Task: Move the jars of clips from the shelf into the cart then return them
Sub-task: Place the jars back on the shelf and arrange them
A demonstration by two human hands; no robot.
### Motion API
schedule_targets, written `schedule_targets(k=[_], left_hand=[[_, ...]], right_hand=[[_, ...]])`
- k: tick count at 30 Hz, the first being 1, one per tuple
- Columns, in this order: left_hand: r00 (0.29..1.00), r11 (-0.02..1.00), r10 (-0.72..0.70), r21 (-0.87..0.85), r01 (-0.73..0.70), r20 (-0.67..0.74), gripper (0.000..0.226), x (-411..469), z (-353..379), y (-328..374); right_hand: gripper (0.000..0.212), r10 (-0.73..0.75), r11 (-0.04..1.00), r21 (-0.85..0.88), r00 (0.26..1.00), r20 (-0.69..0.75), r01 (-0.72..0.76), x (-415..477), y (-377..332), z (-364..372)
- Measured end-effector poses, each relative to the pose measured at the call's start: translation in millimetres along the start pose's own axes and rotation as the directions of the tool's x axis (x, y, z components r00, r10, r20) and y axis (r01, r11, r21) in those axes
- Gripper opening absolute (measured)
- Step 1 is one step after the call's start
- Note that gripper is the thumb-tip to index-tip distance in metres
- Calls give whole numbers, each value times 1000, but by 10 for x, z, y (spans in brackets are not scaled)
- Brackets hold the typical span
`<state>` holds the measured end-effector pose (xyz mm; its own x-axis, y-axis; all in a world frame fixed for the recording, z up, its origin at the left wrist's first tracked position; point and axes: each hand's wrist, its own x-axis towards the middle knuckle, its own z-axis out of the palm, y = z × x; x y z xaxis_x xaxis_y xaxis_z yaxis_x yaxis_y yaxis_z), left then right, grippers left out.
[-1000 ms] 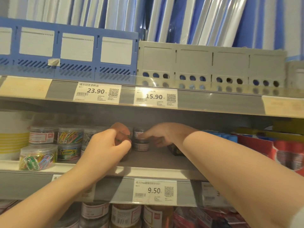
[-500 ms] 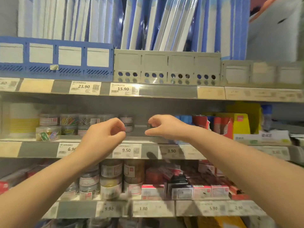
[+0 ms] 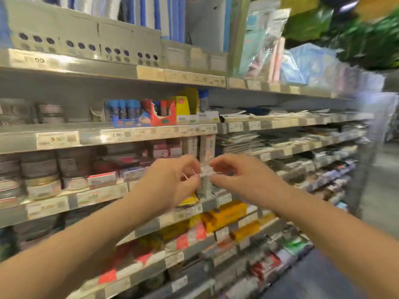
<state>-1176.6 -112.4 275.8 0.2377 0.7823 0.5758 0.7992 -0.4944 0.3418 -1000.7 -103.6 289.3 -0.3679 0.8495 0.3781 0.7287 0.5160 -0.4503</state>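
Over on the far left, the jars of clips [image 3: 50, 114] sit on the middle shelf [image 3: 90, 128]. They are stacked up, back from the edge, and they look blurry. I cannot read their labels. A white price tag [image 3: 57, 139] is on the front of the shelf just below them.

Both hands are well apart from the jars. They are out in front of the shelves, lower down and more to the right. The left hand [image 3: 172, 182] has its fingers curled in, and its thumb and first finger come close together at the tips. The right hand [image 3: 244, 180] is curled the same way and points at the left one. The fingertips of the two hands almost meet. A small pale thing [image 3: 206, 173] shows right between them. It is too blurry to tell what it is, and I cannot tell if the fingers pinch it or if it is just behind them.

On the jar shelf, to the right of the jars, stand a blue box of tubes [image 3: 125, 114], a torn red box [image 3: 162, 116] and a yellow box [image 3: 183, 106]. The top shelf has grey file boxes [image 3: 86, 33] with round holes. One shelf below the jars are bigger tubs [image 3: 38, 169] in stacks. Lower still are yellow packs [image 3: 226, 212].
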Motion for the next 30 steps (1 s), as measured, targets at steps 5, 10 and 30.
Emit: schedule_targets(k=[5, 10, 30], left_hand=[[979, 979, 145, -166, -120, 146, 8, 45, 761, 1034], [903, 931, 311, -287, -226, 296, 15, 49, 1782, 2260], [196, 862, 469, -398, -316, 861, 67, -1202, 6946, 4982]], right_hand=[[26, 199, 979, -35, 978, -58, -201, -1087, 769, -592], [26, 388, 911, -86, 908, -158, -404, -2311, 1663, -1174], [47, 999, -18, 255, -10, 34, -967, -5965, 5532, -451]])
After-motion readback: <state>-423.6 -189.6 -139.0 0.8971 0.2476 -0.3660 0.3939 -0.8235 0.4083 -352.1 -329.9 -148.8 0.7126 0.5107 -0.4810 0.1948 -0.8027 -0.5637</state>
